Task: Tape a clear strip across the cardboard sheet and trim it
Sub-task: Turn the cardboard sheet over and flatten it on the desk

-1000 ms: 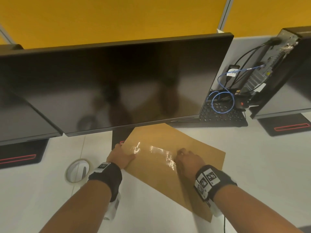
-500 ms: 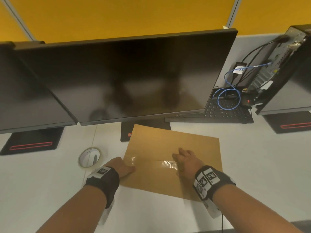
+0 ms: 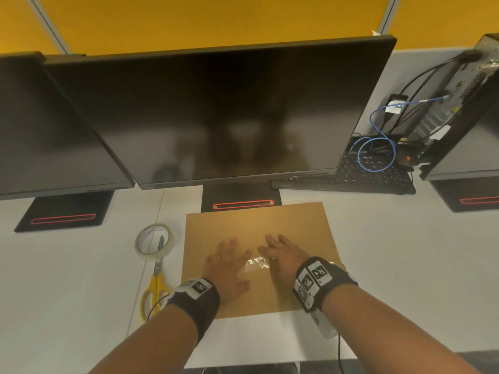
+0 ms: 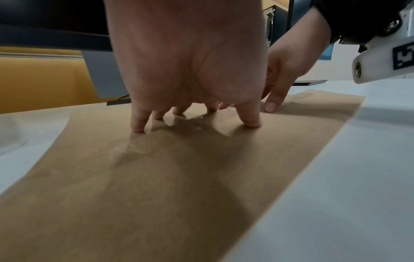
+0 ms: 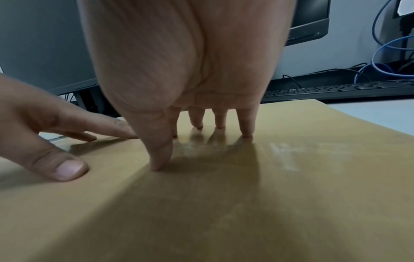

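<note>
A brown cardboard sheet [image 3: 270, 222] lies flat on the white desk, squared to the desk edge. A clear tape strip [image 3: 256, 263] runs across its middle and glints between my hands. My left hand [image 3: 225, 261] presses flat on the sheet with fingers spread, fingertips [image 4: 139, 129] down on the cardboard [image 4: 179, 186]. My right hand [image 3: 282, 256] presses flat just to its right, fingertips [image 5: 246, 133] on the cardboard [image 5: 224, 212]. The tape roll [image 3: 154, 240] and yellow-handled scissors [image 3: 155, 287] lie left of the sheet.
A large dark monitor [image 3: 216, 114] hangs over the sheet's far edge, its stand base [image 3: 241, 197] touching the cardboard. More monitors flank it. A black keyboard [image 3: 359, 178] with blue cable [image 3: 378, 155] sits at back right. The desk's near edge [image 3: 243, 364] lies below the sheet.
The cardboard has turned from a slanted lie to square with the desk. Both hands have moved inward from its edges onto the middle and now lie flat over the tape.
</note>
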Available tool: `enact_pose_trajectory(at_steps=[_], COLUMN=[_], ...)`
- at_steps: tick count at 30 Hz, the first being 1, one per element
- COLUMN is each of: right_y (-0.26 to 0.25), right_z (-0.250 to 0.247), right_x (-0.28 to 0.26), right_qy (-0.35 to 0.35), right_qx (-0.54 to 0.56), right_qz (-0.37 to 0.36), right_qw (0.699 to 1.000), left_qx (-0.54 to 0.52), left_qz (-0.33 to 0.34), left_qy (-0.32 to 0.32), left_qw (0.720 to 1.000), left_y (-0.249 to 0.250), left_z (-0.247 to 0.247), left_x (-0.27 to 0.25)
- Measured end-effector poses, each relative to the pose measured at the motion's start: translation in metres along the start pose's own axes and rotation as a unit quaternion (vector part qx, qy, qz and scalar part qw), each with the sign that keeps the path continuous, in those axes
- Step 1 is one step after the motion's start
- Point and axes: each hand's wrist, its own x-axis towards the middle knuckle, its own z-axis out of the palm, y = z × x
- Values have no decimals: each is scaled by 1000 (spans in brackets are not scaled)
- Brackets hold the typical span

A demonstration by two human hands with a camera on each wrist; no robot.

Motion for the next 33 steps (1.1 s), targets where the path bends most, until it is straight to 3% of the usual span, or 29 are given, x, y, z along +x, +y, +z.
enact_pose_trajectory(at_steps=[7,17,24,27,30,33], right_y=[-6,-1,0,-6,-13,-20], right_z=[11,47,45,37,27,17], right_x=[-3,8,8,4,3,4], right_qy=[15,88,105,143,185,226], right_qx=[13,-6,13,31,46,73], right_qz=[9,11,12,12,4,2], right_qw=[1000,996,994,989,982,971], left_qx=[0,-37,-65,-86,-114,-115], left_qz=[14,-8,-4,-6,-23,-116], left_qy=[3,21,23,62,149,226], left_qw=[1000,999,998,994,982,960], left_y=[-12,-12,-16,-17,-29,-64], left_z=[-2,14,13,4,-13,-26], left_x=[2,3,5,2,-7,-14])
